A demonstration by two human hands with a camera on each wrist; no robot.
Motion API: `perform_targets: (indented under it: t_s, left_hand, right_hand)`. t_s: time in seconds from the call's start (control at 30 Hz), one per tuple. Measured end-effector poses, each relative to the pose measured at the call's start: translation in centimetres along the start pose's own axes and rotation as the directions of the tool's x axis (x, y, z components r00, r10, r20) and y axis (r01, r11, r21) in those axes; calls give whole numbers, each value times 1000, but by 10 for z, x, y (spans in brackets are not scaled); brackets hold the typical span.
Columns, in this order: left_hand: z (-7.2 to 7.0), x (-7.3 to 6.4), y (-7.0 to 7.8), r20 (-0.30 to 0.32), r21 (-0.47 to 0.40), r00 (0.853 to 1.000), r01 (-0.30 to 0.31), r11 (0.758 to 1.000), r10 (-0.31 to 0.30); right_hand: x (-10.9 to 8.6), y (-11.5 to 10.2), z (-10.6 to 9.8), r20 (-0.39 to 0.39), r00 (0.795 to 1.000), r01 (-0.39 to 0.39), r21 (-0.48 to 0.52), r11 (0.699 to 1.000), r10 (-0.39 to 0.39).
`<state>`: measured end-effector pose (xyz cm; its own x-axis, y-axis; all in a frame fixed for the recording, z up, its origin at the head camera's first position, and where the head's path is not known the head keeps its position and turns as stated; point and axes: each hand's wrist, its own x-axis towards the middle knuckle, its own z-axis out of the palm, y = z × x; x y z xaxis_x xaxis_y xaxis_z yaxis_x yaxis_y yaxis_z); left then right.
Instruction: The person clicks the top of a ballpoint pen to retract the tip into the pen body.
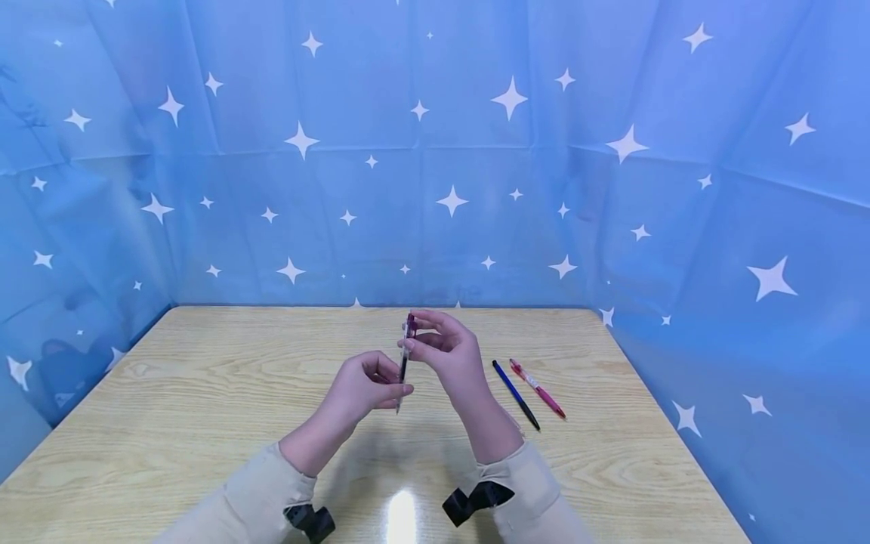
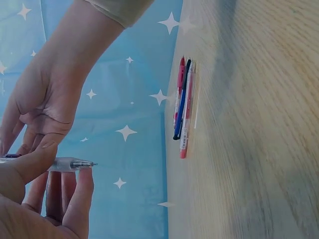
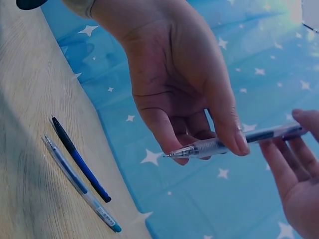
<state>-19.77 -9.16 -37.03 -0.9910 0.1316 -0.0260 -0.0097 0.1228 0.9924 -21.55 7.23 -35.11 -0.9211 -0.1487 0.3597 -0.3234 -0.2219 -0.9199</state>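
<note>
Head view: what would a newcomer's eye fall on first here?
Probably the clear pen, mid-picture, held by the left hand and right hand. Then the star-printed blue curtain behind the wooden table. A blue-and-black pen and pink pen lie at right.

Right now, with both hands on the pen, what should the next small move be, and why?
I'd probably have the right hand press the top of the pen, with the left hand bracing it, to see whether the tip retracts. The tip sticks out bare in both wrist views, the right hand is at the upper end, and the left pinches the pen lower down.
</note>
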Motion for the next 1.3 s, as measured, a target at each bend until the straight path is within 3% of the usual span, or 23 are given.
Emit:
perform_targets:
  t_s: [0.23,0.6,0.87,1.1,1.3]
  left_hand:
    - [6,-1,7,-19,2,1000,20,1000,-20]
    - [17,-2,11,-20,8,1000,3,1000,-3]
    - [19,-1,11,9,8,999,-32,999,32]
    - [18,-1,14,18,32,1000,-26,999,26]
    - [15,-2,14,35,40,999,-27,999,26]
  right_hand:
    - [-1,1,-2,-31,999,-10,7,1000,10]
    - [0,3,-12,-41,999,29,13,999,-29]
    - [1,2,-17,-43,998,52,31,998,-51]
    - [0,2,-17,-56,998,43,42,998,-41]
    - [-1,2,-15,-69,995,79,33,996,-77]
